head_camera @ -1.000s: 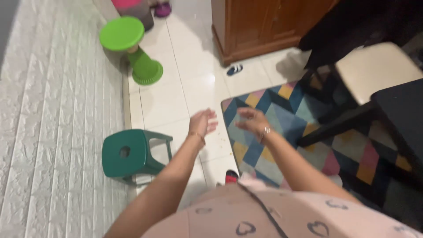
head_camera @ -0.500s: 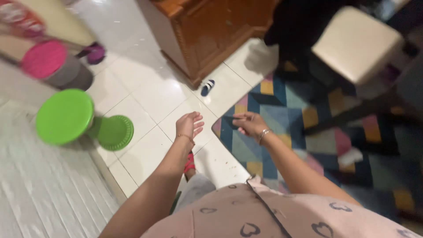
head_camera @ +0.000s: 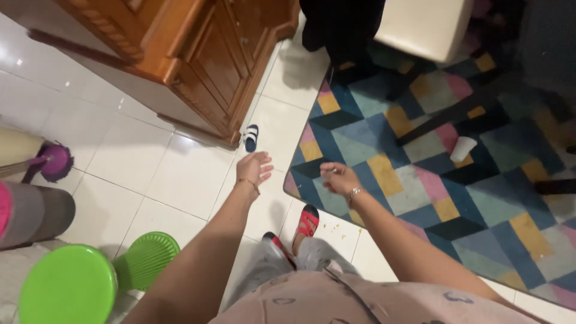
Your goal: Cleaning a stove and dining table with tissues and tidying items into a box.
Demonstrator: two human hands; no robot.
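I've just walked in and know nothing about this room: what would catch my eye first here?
Probably the colourful geometric rug on the right, with a white cup lying on it. In the middle, the left hand and right hand hover empty above white floor tiles. A bright green stool sits bottom left, a wooden cabinet at the top.

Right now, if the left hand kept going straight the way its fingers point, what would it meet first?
Probably the small blue-and-white sandal on the white tiled floor, ahead of the empty left hand; depth is unclear, since the hand is raised.
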